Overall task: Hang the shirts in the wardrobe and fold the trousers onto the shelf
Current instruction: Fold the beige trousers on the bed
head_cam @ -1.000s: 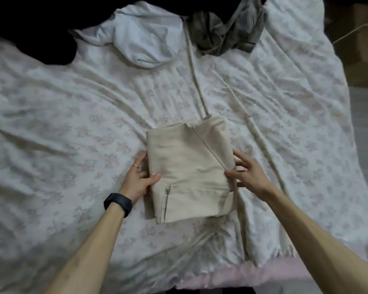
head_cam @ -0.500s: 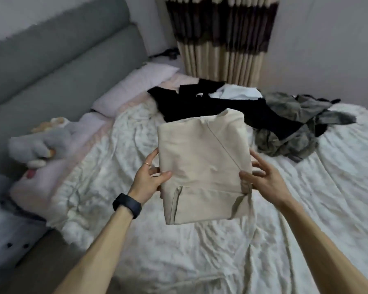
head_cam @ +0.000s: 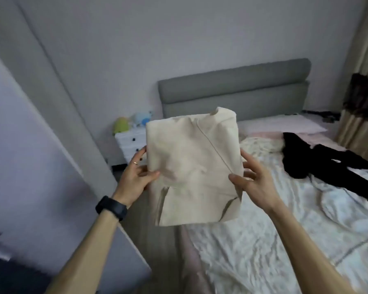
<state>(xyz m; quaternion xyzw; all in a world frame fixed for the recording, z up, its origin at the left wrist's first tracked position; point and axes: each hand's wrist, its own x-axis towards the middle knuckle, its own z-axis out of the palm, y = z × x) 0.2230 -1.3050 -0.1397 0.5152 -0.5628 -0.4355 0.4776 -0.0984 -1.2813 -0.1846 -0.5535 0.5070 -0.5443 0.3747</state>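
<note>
Folded beige trousers are held up in the air at the centre of view. The left hand grips their 9 o'clock edge and the right hand their 3 o'clock edge, thumbs on the front. The other fingers are mostly hidden behind the cloth. At 3 o'clock of the view, a black garment on the bed is cut off by the frame. A pale panel at 9 o'clock is blurred.

Floor lane between white door panel left and bed right: narrow, passable. Far end blocked by nightstand; headboard closes off the bed. Black clothes on far right bed, near sheet free. Mid-air over bed edge: folded trousers.
</note>
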